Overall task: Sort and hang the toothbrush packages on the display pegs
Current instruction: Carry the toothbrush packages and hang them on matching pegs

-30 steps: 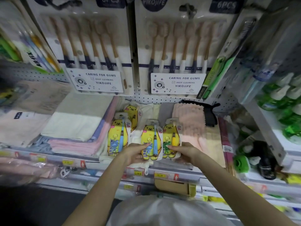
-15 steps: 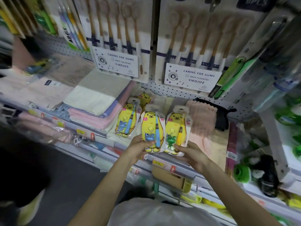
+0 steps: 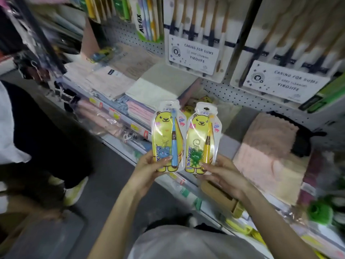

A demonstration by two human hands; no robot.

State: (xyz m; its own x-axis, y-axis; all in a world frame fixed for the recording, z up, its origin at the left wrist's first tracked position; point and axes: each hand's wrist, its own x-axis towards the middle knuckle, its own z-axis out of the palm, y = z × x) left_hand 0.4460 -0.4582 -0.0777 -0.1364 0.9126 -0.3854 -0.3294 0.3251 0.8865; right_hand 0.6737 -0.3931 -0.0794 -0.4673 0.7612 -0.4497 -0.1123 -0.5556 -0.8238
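1. Right under the camera, a grey garment (image 3: 186,243) fills the bottom edge, and two bare forearms reach up from it.
2. The left hand (image 3: 147,171) has its grip closed on the lower end of a bear-printed package with a blue toothbrush (image 3: 167,135), thumb lying across the front.
3. The right hand (image 3: 222,174) has the same grip on the lower end of a matching package with a yellow toothbrush (image 3: 202,137), thumb on the front.
4. Both packages stand upright side by side, their inner edges touching or nearly so, held in the air in front of the shelf and on no peg.
5. Below and to the left lies a dark grey floor (image 3: 104,184), where another person stands in dark trousers (image 3: 37,137) and a yellow-green shoe (image 3: 74,191).
6. The shelf edge (image 3: 115,116) runs diagonally behind the hands and carries yellow and red price labels.
7. On the shelf lie folded towels (image 3: 160,86) in cream, pink and blue, a fluffy pink and brown towel (image 3: 268,146) at the right, and more yellow bear packages (image 3: 205,100) just behind the held ones.
8. At the back, a white pegboard (image 3: 233,94) holds two cards of wooden-handled brushes marked YIKOJIFE (image 3: 194,53) and an All-fix pack (image 3: 145,19) higher to the left.
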